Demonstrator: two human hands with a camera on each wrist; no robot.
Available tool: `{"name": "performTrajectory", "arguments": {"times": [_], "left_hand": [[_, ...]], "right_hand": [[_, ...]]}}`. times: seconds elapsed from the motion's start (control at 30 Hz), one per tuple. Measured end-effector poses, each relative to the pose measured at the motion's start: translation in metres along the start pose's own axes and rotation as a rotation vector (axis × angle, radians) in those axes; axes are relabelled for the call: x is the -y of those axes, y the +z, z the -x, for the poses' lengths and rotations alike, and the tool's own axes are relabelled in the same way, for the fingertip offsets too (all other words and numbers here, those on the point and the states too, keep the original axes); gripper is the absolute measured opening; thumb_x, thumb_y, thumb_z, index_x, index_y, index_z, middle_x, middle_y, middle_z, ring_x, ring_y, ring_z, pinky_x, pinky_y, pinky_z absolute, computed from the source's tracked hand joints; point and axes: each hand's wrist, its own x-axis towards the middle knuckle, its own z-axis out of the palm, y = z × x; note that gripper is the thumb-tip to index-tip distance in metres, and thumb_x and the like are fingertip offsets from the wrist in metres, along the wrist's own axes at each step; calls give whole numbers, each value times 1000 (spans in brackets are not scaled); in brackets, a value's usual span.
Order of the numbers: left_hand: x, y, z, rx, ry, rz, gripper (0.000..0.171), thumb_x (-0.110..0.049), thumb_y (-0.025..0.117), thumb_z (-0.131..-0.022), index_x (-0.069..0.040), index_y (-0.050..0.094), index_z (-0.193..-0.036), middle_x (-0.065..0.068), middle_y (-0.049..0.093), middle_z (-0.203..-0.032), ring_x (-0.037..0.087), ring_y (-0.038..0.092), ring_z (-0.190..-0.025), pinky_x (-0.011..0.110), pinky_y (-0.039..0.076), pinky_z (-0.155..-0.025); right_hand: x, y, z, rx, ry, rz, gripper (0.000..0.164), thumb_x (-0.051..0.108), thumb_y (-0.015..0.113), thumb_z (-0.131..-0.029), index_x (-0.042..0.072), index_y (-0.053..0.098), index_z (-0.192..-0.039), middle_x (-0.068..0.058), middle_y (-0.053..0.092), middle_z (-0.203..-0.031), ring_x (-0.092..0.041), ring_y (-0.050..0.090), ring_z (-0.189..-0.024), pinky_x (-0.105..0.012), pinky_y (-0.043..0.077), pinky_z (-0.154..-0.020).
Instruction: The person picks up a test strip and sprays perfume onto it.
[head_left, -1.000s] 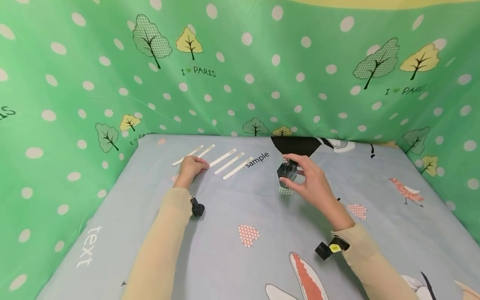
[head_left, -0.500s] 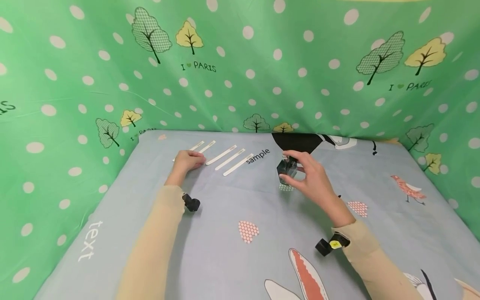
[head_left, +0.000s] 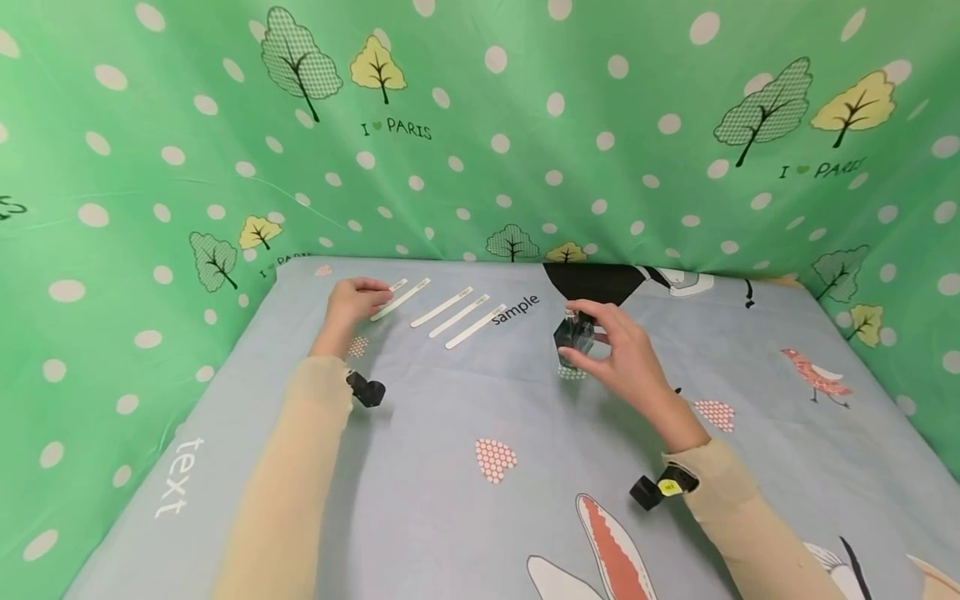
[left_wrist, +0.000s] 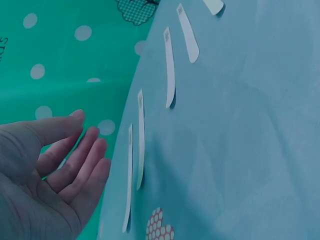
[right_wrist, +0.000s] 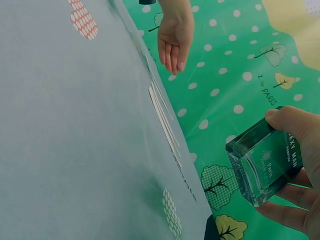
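Note:
My right hand (head_left: 630, 358) holds a square dark glass perfume bottle (head_left: 573, 335) above the cloth, thumb on one side and fingers on the other. Pale lettering shows on the bottle (right_wrist: 262, 162) in the right wrist view. At the far left, my left hand (head_left: 352, 307) hovers over the leftmost of several thin white paper test strips (head_left: 442, 307) and hides part of it. The left wrist view shows that hand (left_wrist: 55, 172) with relaxed, slightly bent fingers and nothing between them. The strips lie in a slanted row, each with small print at its far end.
A grey-blue printed cloth (head_left: 450, 533) covers the table, with hearts, a bird and the word "sample" (head_left: 515, 309) right of the strips. Green polka-dot fabric (head_left: 465, 108) hangs behind and along both sides. Each wrist carries a small black camera (head_left: 366, 389).
My left hand has left the near end of the third strip and moved left and away to the leftmost one, uncovering the second strip. The right hand and bottle stay nearly still.

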Motion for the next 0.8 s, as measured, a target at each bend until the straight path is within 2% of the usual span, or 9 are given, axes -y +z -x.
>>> {"name": "performTrajectory", "arguments": {"times": [0.13, 0.23, 0.33, 0.4, 0.53, 0.6, 0.8], "left_hand": [[6, -4, 1, -40, 12, 8, 35, -15, 65, -95, 2, 62, -126, 21, 62, -130, 28, 62, -118, 35, 52, -102], [13, -7, 0, -57, 15, -11, 35, -16, 66, -95, 1, 62, -125, 19, 63, -128, 25, 63, -113, 23, 55, -91], [19, -8, 0, -72, 4, -18, 35, -16, 67, -94, 1, 63, -124, 19, 63, -126, 25, 63, -112, 14, 52, -82], [23, -8, 0, -79, -5, -15, 34, -16, 67, -95, 1, 63, -124, 19, 63, -126, 26, 63, -113, 15, 53, -83], [30, -6, 0, -82, -13, -5, 35, -14, 66, -95, 2, 62, -125, 20, 63, -126, 27, 63, -111, 29, 55, -96], [33, -4, 0, -89, -19, -6, 34, -13, 66, -95, 3, 63, -125, 21, 63, -126, 26, 64, -108, 33, 54, -98], [42, -1, 0, -137, -40, -61, 32, -17, 67, -95, 2, 67, -121, 20, 66, -124, 17, 65, -97, 26, 56, -89]], "right_hand": [[1, 0, 0, 2, 2, -10, 64, 15, 86, -78, 20, 56, -135, -9, 62, -119, -27, 64, -109, -41, 61, -79], [1, 1, 0, 2, 3, -12, 64, 15, 86, -78, 20, 56, -135, -9, 62, -120, -26, 64, -110, -40, 61, -79], [0, 1, 1, 3, 3, -12, 64, 15, 86, -79, 20, 56, -135, -9, 62, -120, -27, 64, -110, -40, 61, -78], [0, 2, 1, 6, 4, -11, 64, 14, 85, -79, 20, 56, -135, -9, 62, -121, -27, 64, -110, -41, 61, -78], [-1, 1, 2, 10, 3, -3, 64, 13, 85, -79, 20, 56, -135, -10, 62, -120, -28, 64, -108, -43, 61, -78], [-1, 0, 2, 11, -1, 1, 64, 14, 85, -79, 20, 56, -136, -10, 62, -121, -28, 64, -107, -44, 61, -77], [0, 0, 2, 14, -9, 1, 65, 14, 85, -79, 20, 55, -136, -10, 62, -120, -28, 65, -106, -44, 61, -78]]}}
